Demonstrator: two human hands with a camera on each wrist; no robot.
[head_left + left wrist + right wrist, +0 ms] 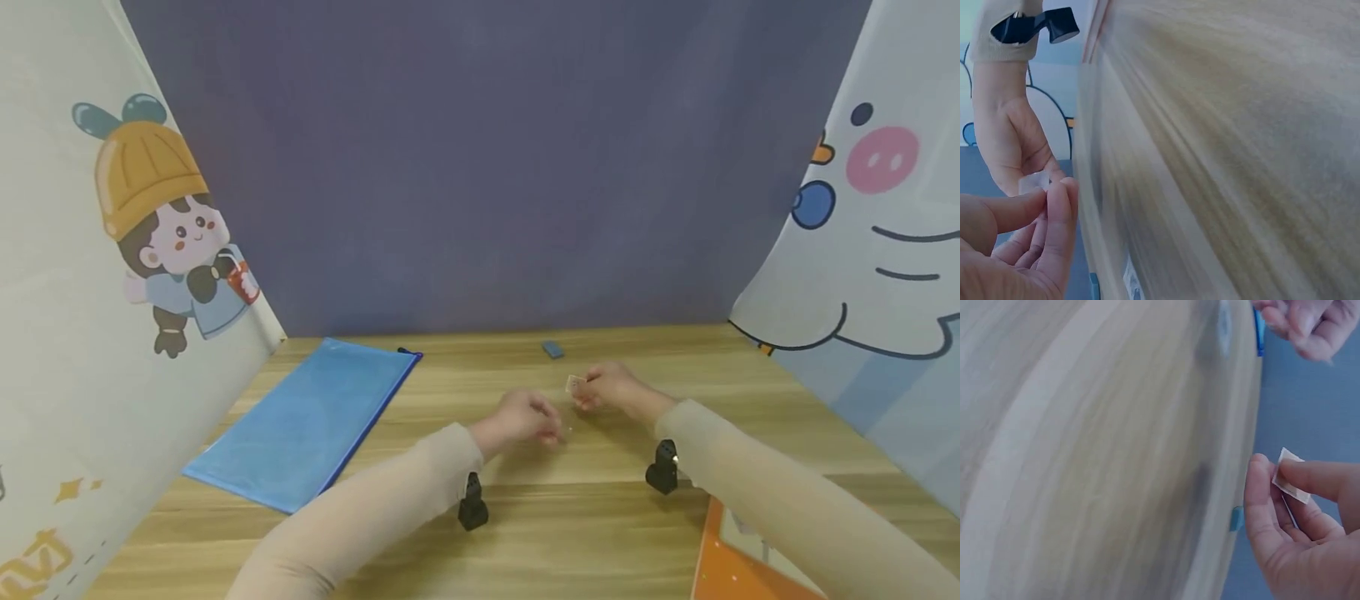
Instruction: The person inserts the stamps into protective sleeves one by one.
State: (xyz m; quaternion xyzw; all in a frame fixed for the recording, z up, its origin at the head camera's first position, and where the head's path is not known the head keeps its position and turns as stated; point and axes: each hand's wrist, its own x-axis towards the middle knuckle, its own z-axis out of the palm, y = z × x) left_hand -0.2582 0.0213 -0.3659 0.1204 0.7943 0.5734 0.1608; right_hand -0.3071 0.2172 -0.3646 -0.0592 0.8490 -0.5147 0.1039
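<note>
My right hand (611,387) pinches a small thin square piece (1292,477) between thumb and fingers. The piece has pale edges and skin shows through its middle. To its left, my left hand (525,417) hangs over the table with the thumb against the index finger. At those fingertips shows a tiny pale glint (570,429), as of a small clear piece; its full shape cannot be made out. Seen from the left wrist, a translucent square (1035,182) overlaps the space between both hands' fingertips.
A blue zip pouch (307,421) lies flat at the left. Behind the hands is a small blue block (552,349). An orange item (723,567) lies front right, partly under the right sleeve. Black wrist cameras (472,504) hang below both cuffs. Printed cloth stands around the table.
</note>
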